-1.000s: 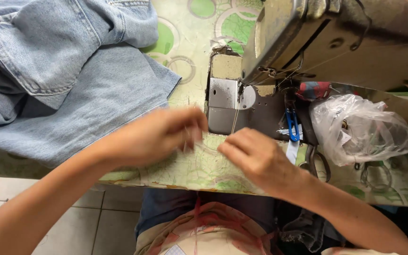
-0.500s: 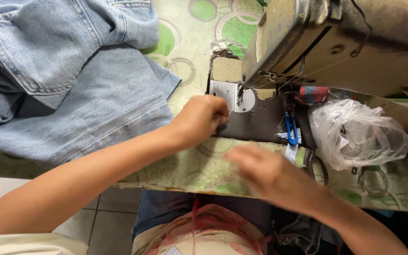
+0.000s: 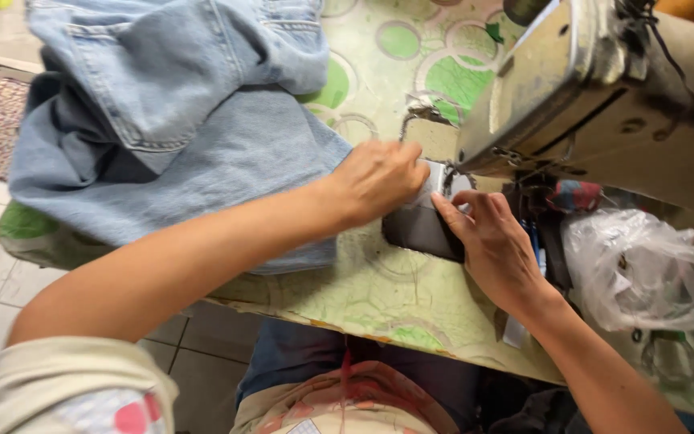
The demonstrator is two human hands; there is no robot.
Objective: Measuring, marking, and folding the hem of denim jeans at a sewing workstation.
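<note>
Both hands at the needle area of the sewing machine [image 3: 604, 104]. Left hand [image 3: 379, 181] curled over the metal plate [image 3: 435, 181], fingers pinched, contents hidden. Right hand [image 3: 491, 241] flat, steadying the dark bed [image 3: 415, 229]. Jeans [image 3: 178, 137] heaped far left, clear of work.
</note>
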